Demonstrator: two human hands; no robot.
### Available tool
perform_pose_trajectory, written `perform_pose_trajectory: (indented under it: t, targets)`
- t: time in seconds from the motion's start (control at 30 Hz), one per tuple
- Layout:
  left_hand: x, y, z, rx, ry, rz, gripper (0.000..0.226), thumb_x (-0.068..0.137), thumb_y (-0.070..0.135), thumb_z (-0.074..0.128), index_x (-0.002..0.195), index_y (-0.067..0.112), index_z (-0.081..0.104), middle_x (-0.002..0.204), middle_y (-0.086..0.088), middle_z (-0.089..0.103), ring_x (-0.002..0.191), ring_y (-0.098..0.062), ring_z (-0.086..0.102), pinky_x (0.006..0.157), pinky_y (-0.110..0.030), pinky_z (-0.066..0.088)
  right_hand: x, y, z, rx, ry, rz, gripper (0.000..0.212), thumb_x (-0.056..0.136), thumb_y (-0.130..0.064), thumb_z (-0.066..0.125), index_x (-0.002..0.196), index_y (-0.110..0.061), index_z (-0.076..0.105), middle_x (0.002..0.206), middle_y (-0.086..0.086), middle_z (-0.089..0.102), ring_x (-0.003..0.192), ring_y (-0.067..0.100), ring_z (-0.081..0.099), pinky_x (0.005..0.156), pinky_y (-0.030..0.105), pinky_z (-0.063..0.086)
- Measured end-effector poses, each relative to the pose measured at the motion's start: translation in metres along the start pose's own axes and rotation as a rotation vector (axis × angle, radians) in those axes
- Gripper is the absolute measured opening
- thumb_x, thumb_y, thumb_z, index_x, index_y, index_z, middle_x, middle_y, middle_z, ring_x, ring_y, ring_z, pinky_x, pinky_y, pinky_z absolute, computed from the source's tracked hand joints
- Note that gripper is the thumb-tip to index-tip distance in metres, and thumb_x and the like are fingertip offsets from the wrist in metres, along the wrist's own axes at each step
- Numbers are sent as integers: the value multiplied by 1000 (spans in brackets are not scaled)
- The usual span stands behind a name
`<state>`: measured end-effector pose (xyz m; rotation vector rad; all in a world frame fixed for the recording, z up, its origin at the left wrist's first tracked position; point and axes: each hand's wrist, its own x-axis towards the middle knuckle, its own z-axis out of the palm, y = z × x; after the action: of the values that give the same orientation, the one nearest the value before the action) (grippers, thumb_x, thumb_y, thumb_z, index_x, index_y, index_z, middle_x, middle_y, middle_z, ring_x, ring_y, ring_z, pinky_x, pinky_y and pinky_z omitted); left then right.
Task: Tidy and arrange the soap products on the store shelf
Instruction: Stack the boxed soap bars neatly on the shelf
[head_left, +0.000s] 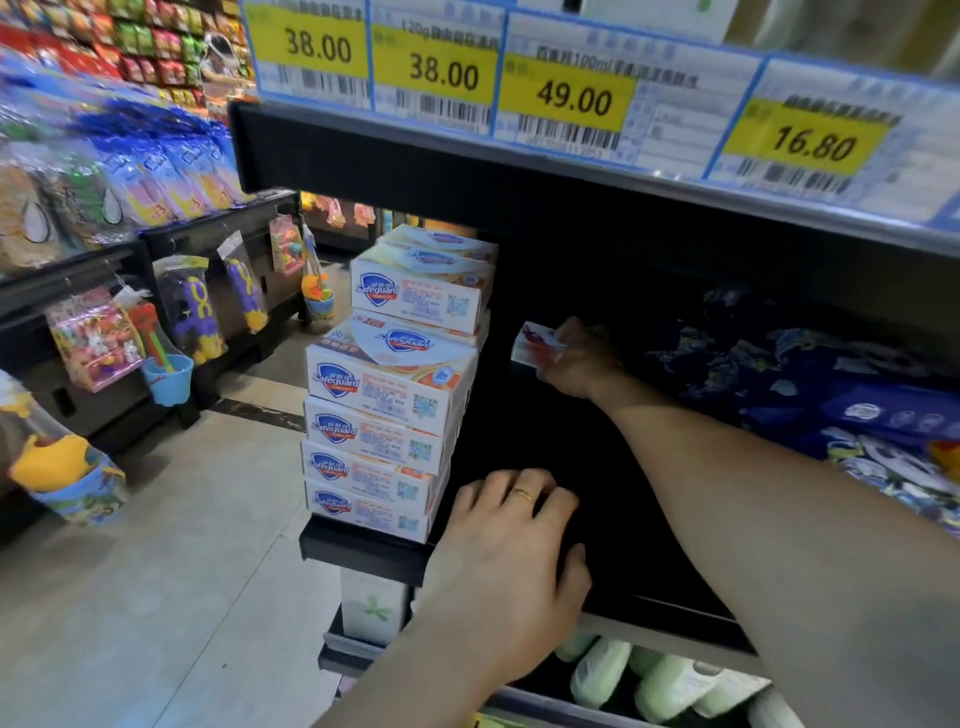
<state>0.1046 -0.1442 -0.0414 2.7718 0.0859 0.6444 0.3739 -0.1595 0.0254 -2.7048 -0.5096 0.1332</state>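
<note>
White and orange Safeguard soap boxes (395, 395) stand in a tall stack at the left end of the dark shelf (363, 551). Deep inside the shelf, my right hand (582, 364) grips a small white box with red print (535, 345), just right of the stack. My left hand (514, 561) rests on the shelf's front edge with its thumb hooked over the lip, a ring on one finger; it holds no product. The shelf floor between my hands is dark.
Blue patterned packs (831, 374) fill the shelf's right side. Yellow price tags (571, 98) line the shelf above. Pale green bottles (670, 680) lie on the shelf below. Toy racks (197, 306) stand across the tiled aisle (156, 597) to the left.
</note>
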Motion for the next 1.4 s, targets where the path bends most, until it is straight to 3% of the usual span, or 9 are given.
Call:
perform_pose_trajectory:
  t: [0.1, 0.2, 0.4, 0.6, 0.73, 0.87, 0.97, 1.17, 1.4]
  targets:
    - [0, -1, -2, -14, -3, 2, 41, 93, 52, 41, 125, 35, 58, 129, 12, 55, 119, -19, 51, 100, -40, 44, -18, -4, -14, 8, -49, 15, 69, 87, -20, 81, 143, -19, 42, 150, 19, 27, 132, 38, 45, 110, 45, 46]
    - [0, -1, -5, -29, -32, -11, 44, 93, 54, 36, 128, 37, 56, 133, 14, 53, 123, -17, 48, 103, -38, 41, -41, -1, -21, 25, -47, -12, 49, 97, -15, 67, 140, -13, 44, 143, 20, 45, 129, 39, 51, 105, 50, 50]
    - [0, -1, -11, -97, -71, -42, 40, 94, 53, 43, 130, 39, 54, 137, 19, 51, 129, -11, 44, 108, -31, 36, -96, 3, -24, 233, 70, 53, 37, 93, -21, 68, 127, -12, 57, 136, 15, 58, 125, 33, 56, 97, 31, 49]
    - [-17, -2, -31, -639, 35, -270, 41, 94, 21, 68, 130, 39, 56, 129, 19, 57, 122, 0, 54, 108, -30, 46, -181, 14, -11, 504, 312, -42, 39, 80, -16, 78, 115, -25, 61, 125, 7, 50, 97, 15, 54, 83, 25, 45]
    - [-41, -4, -52, -917, -1, -383, 45, 96, 18, 70, 125, 50, 54, 127, 23, 60, 113, 5, 63, 101, -28, 53, -243, 30, 6, 716, 339, -155, 49, 80, 0, 77, 112, -34, 62, 123, -4, 46, 82, 10, 69, 76, 24, 57]
    - [-62, -6, -69, -1011, -1, -420, 40, 91, 50, 69, 123, 65, 51, 122, 33, 63, 109, 9, 65, 87, -19, 48, -291, 45, 18, 829, 332, -251, 55, 80, 4, 73, 116, -36, 65, 129, -14, 49, 93, 17, 70, 79, 28, 59]
    - [-67, -9, -78, -1132, 30, -453, 59, 69, 73, 66, 126, 64, 53, 126, 28, 66, 109, -4, 72, 93, -34, 53, -318, 53, 19, 833, 328, -339, 53, 77, 6, 73, 117, -29, 69, 134, -9, 50, 101, 22, 69, 77, 30, 59]
    - [-63, -10, -91, -1292, -77, -454, 44, 79, 46, 87, 117, 51, 67, 105, 4, 80, 95, -20, 79, 74, -29, 65, -351, 49, 14, 761, 314, -519, 36, 84, -12, 71, 113, -33, 72, 143, -7, 50, 116, 23, 66, 86, 29, 58]
    - [-73, -10, -100, -1286, -46, -459, 44, 69, 44, 79, 112, 42, 72, 102, -4, 81, 89, -26, 79, 68, -30, 65, -362, 49, 13, 758, 223, -527, 66, 86, -11, 77, 140, -44, 58, 163, -11, 32, 124, 20, 64, 96, 26, 55]
